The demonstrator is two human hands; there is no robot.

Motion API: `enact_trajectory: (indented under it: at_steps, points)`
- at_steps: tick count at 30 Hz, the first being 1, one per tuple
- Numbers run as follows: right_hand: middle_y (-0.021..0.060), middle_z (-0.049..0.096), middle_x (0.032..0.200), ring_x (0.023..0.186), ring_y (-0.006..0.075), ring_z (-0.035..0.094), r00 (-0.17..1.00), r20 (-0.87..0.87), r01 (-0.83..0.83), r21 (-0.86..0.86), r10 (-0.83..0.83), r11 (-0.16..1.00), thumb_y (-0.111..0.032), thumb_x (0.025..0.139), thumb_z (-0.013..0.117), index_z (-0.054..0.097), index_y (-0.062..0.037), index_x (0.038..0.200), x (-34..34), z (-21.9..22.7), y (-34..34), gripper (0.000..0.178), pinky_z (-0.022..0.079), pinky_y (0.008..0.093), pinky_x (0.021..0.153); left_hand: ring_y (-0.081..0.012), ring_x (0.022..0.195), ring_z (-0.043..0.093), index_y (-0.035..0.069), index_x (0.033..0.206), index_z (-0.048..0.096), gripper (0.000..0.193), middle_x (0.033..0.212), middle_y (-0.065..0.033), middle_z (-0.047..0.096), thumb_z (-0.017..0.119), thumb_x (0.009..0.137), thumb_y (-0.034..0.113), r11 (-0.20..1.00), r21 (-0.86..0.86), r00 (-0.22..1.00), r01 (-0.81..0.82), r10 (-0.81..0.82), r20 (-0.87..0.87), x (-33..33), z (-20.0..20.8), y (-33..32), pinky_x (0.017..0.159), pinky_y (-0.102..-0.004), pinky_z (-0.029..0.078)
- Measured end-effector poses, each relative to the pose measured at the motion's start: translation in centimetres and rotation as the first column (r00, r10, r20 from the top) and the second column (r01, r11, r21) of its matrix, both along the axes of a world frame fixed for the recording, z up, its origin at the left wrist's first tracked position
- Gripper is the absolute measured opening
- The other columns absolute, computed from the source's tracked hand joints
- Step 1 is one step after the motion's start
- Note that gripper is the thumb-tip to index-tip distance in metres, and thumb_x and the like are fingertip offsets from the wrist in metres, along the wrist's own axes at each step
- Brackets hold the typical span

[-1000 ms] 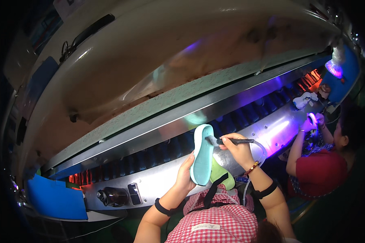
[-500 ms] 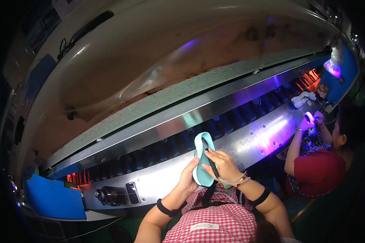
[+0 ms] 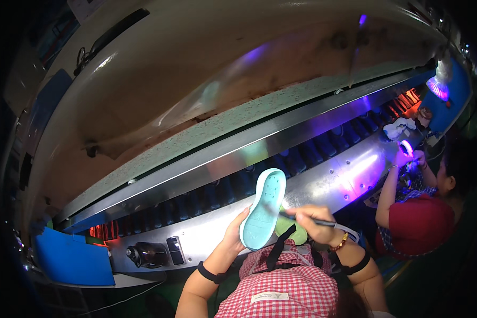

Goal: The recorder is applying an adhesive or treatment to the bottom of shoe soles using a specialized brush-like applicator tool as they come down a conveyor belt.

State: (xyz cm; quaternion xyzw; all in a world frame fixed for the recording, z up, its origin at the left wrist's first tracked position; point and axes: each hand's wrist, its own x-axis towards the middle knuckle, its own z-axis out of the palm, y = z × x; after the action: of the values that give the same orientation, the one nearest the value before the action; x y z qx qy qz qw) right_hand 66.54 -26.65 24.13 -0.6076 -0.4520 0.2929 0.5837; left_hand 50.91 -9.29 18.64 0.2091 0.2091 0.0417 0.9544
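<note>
In my left hand (image 3: 235, 233) is a pale turquoise shoe sole (image 3: 262, 225), tilted up so that its hollow inner face shows. My fingers wrap the sole's left edge near the heel end. My right hand (image 3: 315, 222) grips a slim dark-handled brush (image 3: 322, 222), slightly smeared by motion. The brush's blurred tip reaches to the sole's right side, and I cannot tell whether it touches. Partly hidden behind the turquoise sole, a light green sole (image 3: 298, 233) lies between it and my right hand.
A metal workbench (image 3: 196, 238) runs beside a conveyor (image 3: 212, 195) of dark slats. A dark jug (image 3: 147, 255) and a phone (image 3: 175, 250) stand at left. On the right, a co-worker in a red top (image 3: 421, 220) handles a ring-shaped piece under a purple-lit lamp (image 3: 438, 89).
The turquoise sole has turned its inner face more fully into view. My right hand has moved right, away from the sole, still holding the brush, and the green sole shows more.
</note>
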Motion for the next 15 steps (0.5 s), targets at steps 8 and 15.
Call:
enact_trajectory:
  at_steps: [8,15]
  points:
    - [0.0183,0.063,0.079,0.067,0.025,0.062,0.964,0.246,-0.108,0.001,0.105,0.994,-0.003,0.077,0.056,0.063,0.002,0.093,-2.2,0.3,1.5,0.019,0.048,0.0318,0.061,-0.0242,0.102,0.056,0.005,0.128,0.037,0.043,0.118,-0.0132,0.052,0.042,0.092,0.027,0.999,-0.025,0.996,-0.048,0.05,0.07,-1.2,-2.4,0.3,0.085,-0.0394,0.048]
    - [0.0272,0.06,0.093,0.082,0.0305,0.062,0.89,-0.452,0.207,0.277,-0.062,0.938,-0.024,0.084,0.046,0.058,0.013,0.092,-0.8,1.0,-2.2,0.04,0.048,0.0347,0.076,-0.0199,0.108,0.052,0.0,0.131,0.033,0.051,0.126,-0.0135,0.046,0.047,0.09,0.027,0.967,0.225,0.988,-0.12,0.095,0.119,-3.5,0.3,0.4,0.092,-0.0337,0.043]
